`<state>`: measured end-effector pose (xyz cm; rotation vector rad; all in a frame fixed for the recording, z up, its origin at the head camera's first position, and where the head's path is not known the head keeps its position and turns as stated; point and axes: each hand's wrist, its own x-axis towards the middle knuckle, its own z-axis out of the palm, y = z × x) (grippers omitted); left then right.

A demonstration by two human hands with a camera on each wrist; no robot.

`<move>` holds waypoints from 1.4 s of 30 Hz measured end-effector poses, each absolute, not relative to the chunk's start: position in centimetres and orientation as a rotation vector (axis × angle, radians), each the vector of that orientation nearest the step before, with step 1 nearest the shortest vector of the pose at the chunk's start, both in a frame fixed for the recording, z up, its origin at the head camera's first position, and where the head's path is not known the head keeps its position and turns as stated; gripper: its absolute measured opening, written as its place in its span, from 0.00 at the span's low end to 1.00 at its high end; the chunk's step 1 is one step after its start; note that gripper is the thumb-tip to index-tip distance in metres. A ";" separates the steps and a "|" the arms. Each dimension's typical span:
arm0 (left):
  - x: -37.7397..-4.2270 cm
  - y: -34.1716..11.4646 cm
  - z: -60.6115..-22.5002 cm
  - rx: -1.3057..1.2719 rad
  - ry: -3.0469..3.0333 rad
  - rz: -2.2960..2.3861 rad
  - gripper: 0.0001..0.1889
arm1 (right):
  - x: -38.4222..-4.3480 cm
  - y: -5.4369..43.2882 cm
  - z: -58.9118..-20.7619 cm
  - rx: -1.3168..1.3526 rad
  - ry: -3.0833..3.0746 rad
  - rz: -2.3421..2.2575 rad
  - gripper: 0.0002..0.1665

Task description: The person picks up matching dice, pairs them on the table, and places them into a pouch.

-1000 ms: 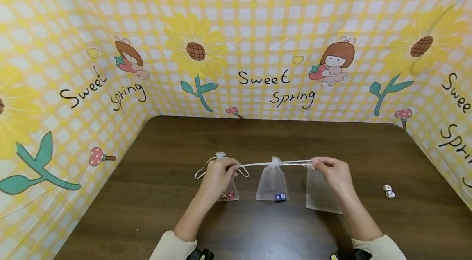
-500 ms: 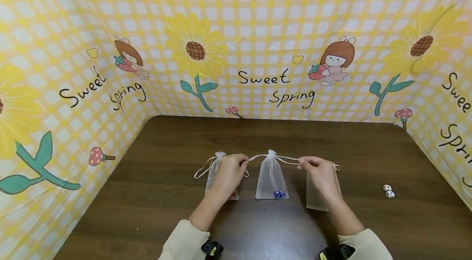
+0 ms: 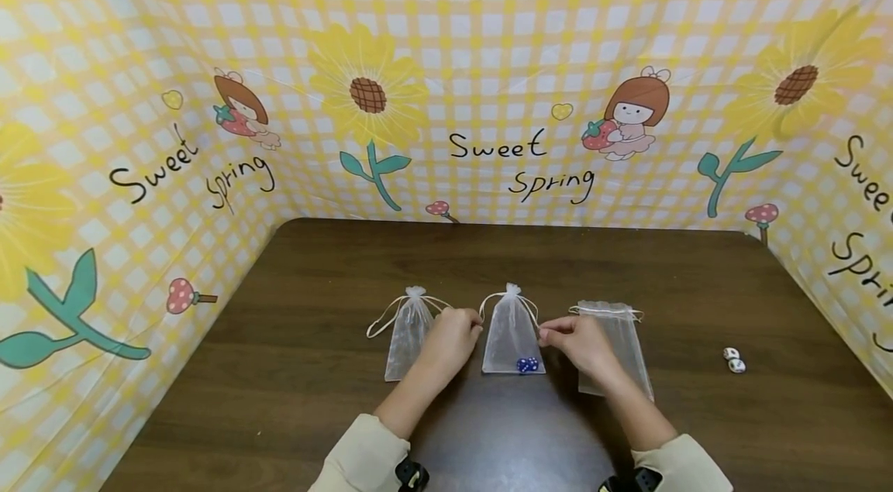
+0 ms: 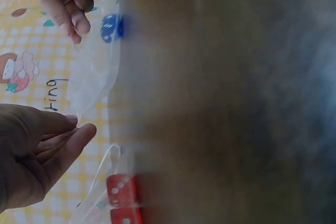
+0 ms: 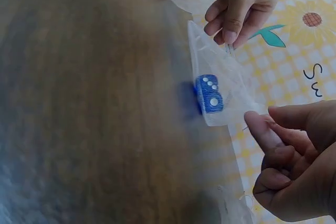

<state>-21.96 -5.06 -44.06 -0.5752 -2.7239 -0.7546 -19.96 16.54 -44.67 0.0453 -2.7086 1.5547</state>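
Note:
A sheer white organza drawstring pouch (image 3: 512, 333) with its neck gathered stands in the middle, with blue dice (image 3: 527, 365) at its bottom. To its left, my left hand (image 3: 451, 337) pinches one loop of its drawstring (image 3: 483, 306) between thumb and finger. On the other side, my right hand (image 3: 580, 345) pinches the opposite loop low beside the pouch. A second gathered pouch (image 3: 405, 337) is partly behind my left hand; its red dice (image 4: 122, 191) show in the left wrist view. Under my right forearm lies a third, flat pouch (image 3: 628, 345), its top ungathered.
Two white dice (image 3: 734, 360) lie on the right of the dark wooden table (image 3: 265, 368). A yellow checked cloth (image 3: 488, 35) with printed flowers hangs around the back and sides.
Both hands have come closer together and lower, bringing the drawstring from stretched taut sideways to slack loops beside the middle pouch. The flat pouch on the right is more exposed now.

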 end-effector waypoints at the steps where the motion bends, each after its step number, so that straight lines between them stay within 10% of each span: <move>1: -21.9 -5.0 -44.2 -0.576 -2.735 -0.754 0.02 | -19.9 16.5 -44.7 0.055 -2.726 1.539 0.09; 23: -19.2 -0.8 -38.9 -0.728 -2.384 -1.082 0.13 | -13.2 25.6 -37.3 -0.245 -2.548 1.144 0.25; 42: -18.8 10.2 -43.4 -1.358 -2.836 -0.102 0.35 | -11.0 29.0 -38.8 -0.402 -2.604 1.144 0.29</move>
